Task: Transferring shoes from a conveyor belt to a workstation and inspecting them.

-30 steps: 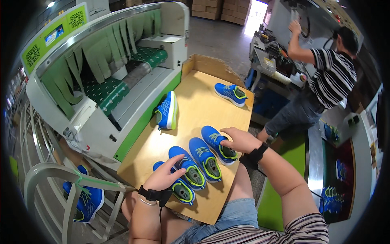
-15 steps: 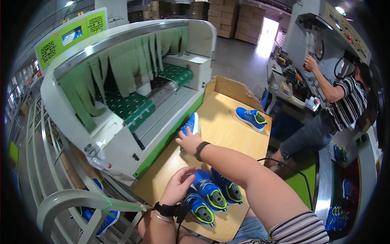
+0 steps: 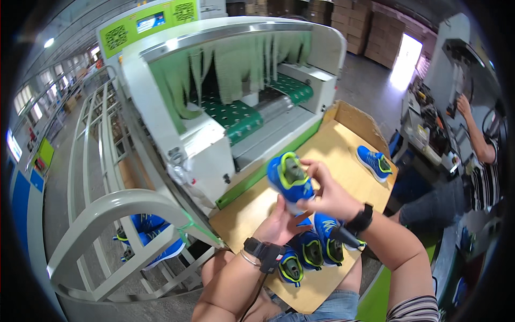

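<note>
A blue sneaker with a lime-green collar and a grey-green insert is up in the air over the wooden board, its opening facing me. My right hand grips it by its right side, fingers and thumb against the upper. From below and the left, my left hand closes on its lower end, thumb up along the sole edge; some of its fingers are hidden behind the shoe. Beneath my hands stand several more blue sneakers in a row on the board. Another single sneaker sits at the board's far right.
Beyond the board is a white machine with green cloth strips and a dotted green conveyor belt. Curved grey rails rise at the left, with more sneakers behind them. A co-worker works at a machine on the right.
My right hand has lifted the sneaker from beside the machine and brought it nearer. My left hand has come up to meet it. The view has turned left.
</note>
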`<state>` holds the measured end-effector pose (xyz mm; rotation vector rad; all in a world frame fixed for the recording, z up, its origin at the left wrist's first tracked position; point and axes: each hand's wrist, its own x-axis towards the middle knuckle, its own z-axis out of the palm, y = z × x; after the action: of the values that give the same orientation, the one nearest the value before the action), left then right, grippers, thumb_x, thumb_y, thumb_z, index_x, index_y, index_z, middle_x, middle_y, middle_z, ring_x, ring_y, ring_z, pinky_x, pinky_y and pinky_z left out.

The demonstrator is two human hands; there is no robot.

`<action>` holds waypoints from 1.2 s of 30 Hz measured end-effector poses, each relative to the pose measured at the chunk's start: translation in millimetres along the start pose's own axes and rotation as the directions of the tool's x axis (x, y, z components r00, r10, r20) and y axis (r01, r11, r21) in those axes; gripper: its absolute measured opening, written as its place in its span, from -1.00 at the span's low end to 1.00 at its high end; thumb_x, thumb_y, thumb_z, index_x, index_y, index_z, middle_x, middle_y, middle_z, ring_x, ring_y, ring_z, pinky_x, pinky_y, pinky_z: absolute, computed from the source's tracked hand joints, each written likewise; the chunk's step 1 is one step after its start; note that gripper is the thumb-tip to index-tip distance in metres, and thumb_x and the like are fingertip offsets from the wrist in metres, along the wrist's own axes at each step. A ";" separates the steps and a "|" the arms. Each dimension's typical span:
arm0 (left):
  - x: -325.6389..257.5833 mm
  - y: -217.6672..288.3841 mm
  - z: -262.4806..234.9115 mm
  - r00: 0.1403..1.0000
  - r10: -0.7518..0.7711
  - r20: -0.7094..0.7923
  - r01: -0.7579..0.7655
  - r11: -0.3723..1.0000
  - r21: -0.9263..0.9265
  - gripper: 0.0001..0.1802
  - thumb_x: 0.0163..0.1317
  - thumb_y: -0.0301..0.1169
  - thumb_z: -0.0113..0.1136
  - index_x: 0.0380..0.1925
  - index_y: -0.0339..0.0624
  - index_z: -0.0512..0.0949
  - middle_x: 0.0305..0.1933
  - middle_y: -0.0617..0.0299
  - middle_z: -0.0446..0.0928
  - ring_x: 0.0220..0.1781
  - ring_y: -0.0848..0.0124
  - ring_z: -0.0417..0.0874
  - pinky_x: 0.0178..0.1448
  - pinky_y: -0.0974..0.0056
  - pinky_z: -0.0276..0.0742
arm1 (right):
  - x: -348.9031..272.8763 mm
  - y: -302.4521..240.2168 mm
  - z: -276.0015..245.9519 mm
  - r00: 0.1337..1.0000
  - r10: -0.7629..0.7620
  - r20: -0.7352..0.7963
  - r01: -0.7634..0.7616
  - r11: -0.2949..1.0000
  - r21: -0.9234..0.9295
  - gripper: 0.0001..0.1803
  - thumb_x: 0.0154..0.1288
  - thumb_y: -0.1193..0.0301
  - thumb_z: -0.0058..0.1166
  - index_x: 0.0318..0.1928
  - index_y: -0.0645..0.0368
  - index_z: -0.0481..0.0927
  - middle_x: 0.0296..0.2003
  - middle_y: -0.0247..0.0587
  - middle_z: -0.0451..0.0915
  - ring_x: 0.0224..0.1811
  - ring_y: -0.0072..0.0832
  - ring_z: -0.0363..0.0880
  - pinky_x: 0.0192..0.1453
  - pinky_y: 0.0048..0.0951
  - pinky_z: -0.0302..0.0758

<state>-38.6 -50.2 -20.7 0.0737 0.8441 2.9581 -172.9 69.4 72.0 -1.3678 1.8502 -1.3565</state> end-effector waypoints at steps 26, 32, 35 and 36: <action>50.8 114.6 8.2 0.827 0.489 -0.278 -0.527 0.846 -0.081 -0.53 0.57 -0.19 -0.21 0.27 -0.30 0.32 0.38 -0.05 0.39 0.39 0.10 0.43 0.40 0.04 0.38 | -189.4 131.9 -39.1 0.678 0.418 -0.605 -0.277 0.907 0.317 -0.33 0.27 0.52 0.19 0.37 0.23 0.26 0.14 -0.07 0.51 0.18 -0.35 0.50 0.30 -0.37 0.42; -2.1 37.4 10.4 0.959 0.223 -0.173 -0.203 0.971 0.126 -0.42 0.48 -0.15 -0.06 0.42 -0.12 0.23 0.52 0.03 0.20 0.33 0.11 0.46 0.38 0.07 0.37 | -38.5 78.0 -103.4 0.737 0.220 -0.639 -0.026 0.954 0.299 -0.45 0.39 0.44 0.15 0.34 0.21 0.35 0.04 -0.22 0.56 0.00 -0.56 0.54 0.12 -0.51 0.50; -12.7 5.4 -23.1 0.973 0.115 -0.202 -0.100 0.992 0.082 -0.39 0.46 -0.16 0.00 0.43 -0.14 0.22 0.52 0.01 0.20 0.29 0.10 0.50 0.34 0.09 0.40 | 79.2 41.8 -133.9 0.800 0.096 -0.592 0.096 0.954 0.283 -0.35 0.38 0.34 0.21 0.39 0.19 0.27 0.07 -0.14 0.55 0.03 -0.50 0.55 0.13 -0.46 0.51; -10.4 1.9 -25.2 0.963 0.082 -0.256 -0.049 0.990 0.132 -0.37 0.45 -0.16 0.02 0.43 -0.14 0.21 0.51 -0.01 0.20 0.28 0.08 0.51 0.33 0.08 0.41 | 116.2 32.4 -140.9 0.801 -0.028 -0.597 0.140 0.980 0.141 -0.29 0.35 0.25 0.24 0.39 0.21 0.26 0.09 -0.06 0.55 0.08 -0.37 0.57 0.18 -0.38 0.50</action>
<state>-29.9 -65.9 -41.3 -0.2946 1.0770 3.0164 -346.6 26.2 120.5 -1.0024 1.9786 -2.1316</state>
